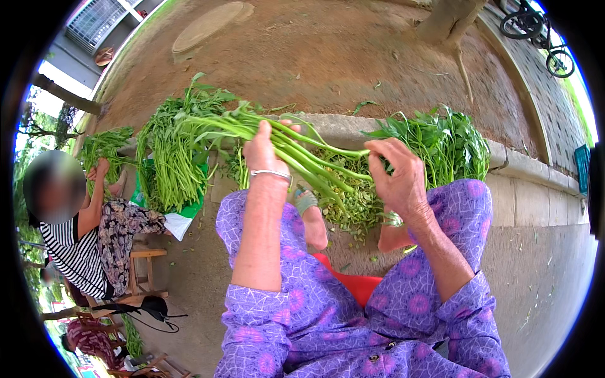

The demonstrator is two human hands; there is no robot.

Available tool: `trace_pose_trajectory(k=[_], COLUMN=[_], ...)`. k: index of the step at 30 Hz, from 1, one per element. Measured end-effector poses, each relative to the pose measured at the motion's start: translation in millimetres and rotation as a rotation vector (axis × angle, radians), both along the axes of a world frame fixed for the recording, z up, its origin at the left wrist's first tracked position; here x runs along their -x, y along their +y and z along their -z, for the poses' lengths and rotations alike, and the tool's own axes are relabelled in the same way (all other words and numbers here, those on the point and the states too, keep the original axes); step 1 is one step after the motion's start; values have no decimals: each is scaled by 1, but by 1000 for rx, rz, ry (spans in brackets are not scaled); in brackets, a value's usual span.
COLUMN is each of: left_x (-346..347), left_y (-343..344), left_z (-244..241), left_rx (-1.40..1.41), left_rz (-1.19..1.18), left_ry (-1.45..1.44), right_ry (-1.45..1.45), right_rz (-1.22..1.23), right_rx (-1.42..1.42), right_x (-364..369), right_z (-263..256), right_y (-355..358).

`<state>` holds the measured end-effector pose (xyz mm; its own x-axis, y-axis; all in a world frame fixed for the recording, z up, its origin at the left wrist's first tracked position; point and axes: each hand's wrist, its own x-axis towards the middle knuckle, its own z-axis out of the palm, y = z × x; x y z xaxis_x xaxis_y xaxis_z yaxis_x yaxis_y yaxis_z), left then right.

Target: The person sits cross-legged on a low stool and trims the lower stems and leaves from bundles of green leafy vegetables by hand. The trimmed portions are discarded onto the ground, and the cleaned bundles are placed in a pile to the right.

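My left hand (265,150), with a metal bangle at the wrist, grips a loose bunch of long-stemmed leafy greens (309,169) that look like water spinach. The leaves point left and the cut stem ends point right. At the tip of one stem, the thumb and fingers of my right hand (398,177) pinch together. Below the bunch, between my feet, lies a heap of plucked leaves and trimmings (352,217). A pile of greens (449,146) rests on the curb beyond my right knee. A larger stack of greens (172,160) lies to the left.
A green and white plastic sheet (186,222) lies under the left stack. Further left, a person (80,250) sits beside a wooden stool (146,264), handling greens. A stone curb (331,127) borders bare soil with a tree trunk (444,23). Bicycles (539,38) stand at upper right.
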<state>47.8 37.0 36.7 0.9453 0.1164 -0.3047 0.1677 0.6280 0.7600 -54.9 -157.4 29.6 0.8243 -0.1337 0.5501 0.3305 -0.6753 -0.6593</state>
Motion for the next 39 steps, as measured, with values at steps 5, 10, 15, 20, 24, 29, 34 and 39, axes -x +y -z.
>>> trace_pose_trajectory(k=[5,10,15,20,24,29,34,39], left_x=[19,33,42,41,41,44,37,35], left_y=[-38,-60,-70,-68,-65,-56,-37,-34], left_z=[4,17,21,26,17,-6,-5,2], left_rx=[-30,102,225,187,130,-27,-116,-157], left_rz=[74,116,196,255,320,434,369,392], left_ry=[32,-11,-84,-65,30,-71,-52,-45], right_ry=[105,273,353,448,414,607,604,597], right_rz=[-141,-127,-24,-102,-155,-146,-26,53], right_rx=[119,157,5,-142,-112,-102,202,335], right_x=[5,8,5,3,-1,-30,-56,-59], right_z=[0,12,17,9,-2,-50,-104,-133], right_y=[21,30,33,28,11,-37,-91,-155])
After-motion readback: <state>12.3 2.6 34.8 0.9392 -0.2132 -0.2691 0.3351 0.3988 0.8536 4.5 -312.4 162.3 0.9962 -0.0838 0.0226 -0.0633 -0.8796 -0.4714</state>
